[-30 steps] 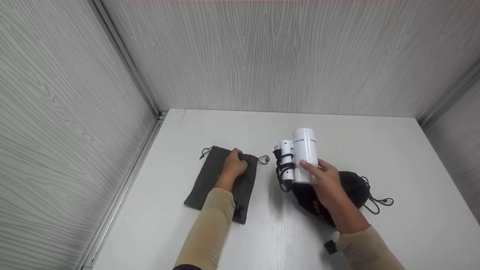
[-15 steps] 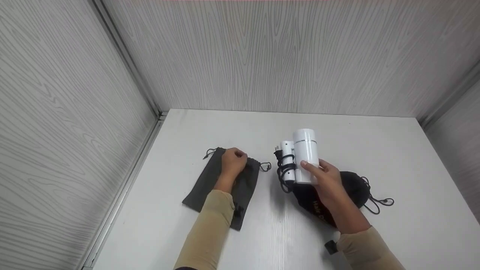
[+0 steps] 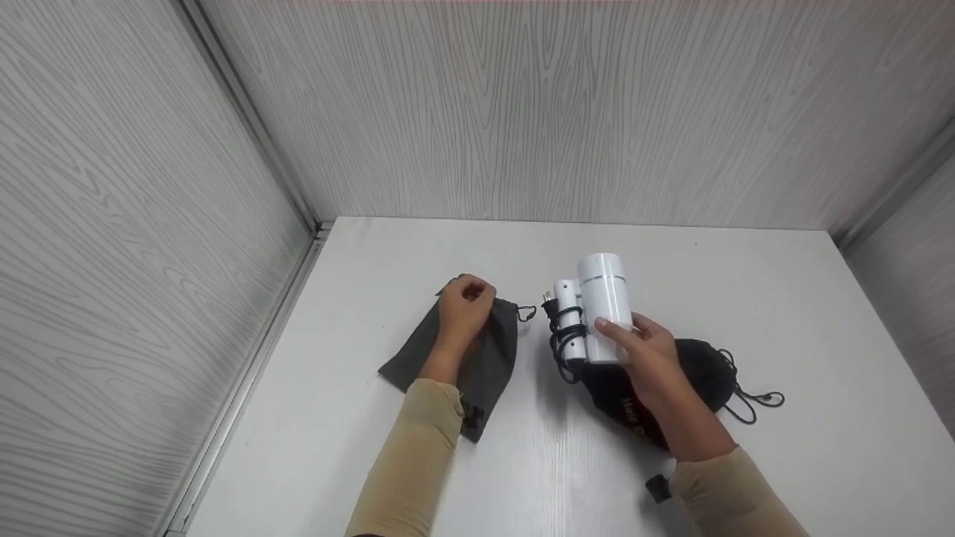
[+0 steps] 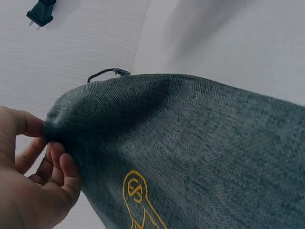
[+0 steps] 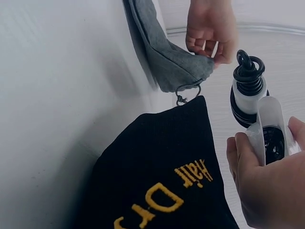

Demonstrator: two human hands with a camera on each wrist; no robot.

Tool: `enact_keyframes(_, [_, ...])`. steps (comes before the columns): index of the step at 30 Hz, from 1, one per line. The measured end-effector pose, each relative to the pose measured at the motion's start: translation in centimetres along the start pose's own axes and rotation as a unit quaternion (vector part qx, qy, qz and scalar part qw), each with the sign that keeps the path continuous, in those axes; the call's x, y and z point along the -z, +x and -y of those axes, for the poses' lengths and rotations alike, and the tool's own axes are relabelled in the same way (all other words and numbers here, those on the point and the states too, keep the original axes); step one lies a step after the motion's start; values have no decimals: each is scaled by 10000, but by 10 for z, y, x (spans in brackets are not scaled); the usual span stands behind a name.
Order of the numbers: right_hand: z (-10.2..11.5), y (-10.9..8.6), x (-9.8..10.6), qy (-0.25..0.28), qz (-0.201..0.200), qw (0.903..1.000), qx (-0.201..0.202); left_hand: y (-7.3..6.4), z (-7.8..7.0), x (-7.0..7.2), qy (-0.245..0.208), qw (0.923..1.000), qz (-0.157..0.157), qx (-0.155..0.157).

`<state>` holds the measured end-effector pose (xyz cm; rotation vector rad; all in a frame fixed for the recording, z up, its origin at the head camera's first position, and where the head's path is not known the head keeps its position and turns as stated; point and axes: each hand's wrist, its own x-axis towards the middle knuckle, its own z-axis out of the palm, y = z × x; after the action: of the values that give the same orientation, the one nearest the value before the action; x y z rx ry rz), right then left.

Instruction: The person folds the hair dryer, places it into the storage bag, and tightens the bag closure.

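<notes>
My left hand (image 3: 466, 309) pinches the drawstring mouth of a dark grey cloth pouch (image 3: 496, 350) between thumb and fingertips. In the left wrist view the pouch's top edge is drawn up at the pinch, and a yellow outline figure (image 4: 136, 195) shows on the cloth. A white folding hair dryer (image 3: 606, 298) sits in the grip of my right hand (image 3: 647, 354), thumb across its barrel. Around the dryer's folded handle (image 3: 571, 321) winds a black cord with its plug. Below the right hand lies a black drawstring bag (image 3: 701, 369) with yellow "Hair Dry" lettering, partly covered by the forearm.
Everything is over a white tabletop (image 3: 298, 447), bounded by grey wood-grain panels at the back (image 3: 522, 112) and sides. Corded drawstrings (image 3: 757, 403) trail right from the black bag. A small black object (image 3: 658, 488) sits beside the right cuff.
My left hand has lifted the pouch's mouth up and away from me, so the pouch narrows and its far end has shifted. The right hand and the hair dryer have barely moved.
</notes>
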<state>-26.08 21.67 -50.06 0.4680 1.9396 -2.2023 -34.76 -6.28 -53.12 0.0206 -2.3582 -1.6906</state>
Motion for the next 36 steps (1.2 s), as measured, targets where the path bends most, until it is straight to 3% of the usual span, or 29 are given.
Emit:
enact_keyframes(11, [6,-2,-2,247,-61,9996,146,-3,-14,10,-575,9917,688,-925])
enact_keyframes(20, [7,0,-1,152,-102,9997,170,-6,-29,16,-859,9715,1451,-1669])
enact_keyframes(24, [10,-1,1,123,-182,9997,145,-7,-34,18,-875,9636,1778,-1792])
enact_keyframes(28, [16,-2,3,66,-330,9991,253,-6,-39,19,-844,9615,1836,-1861])
enact_keyframes(36, [16,-7,10,-599,-239,9923,1057,-15,-47,18,-995,9551,2084,-1857])
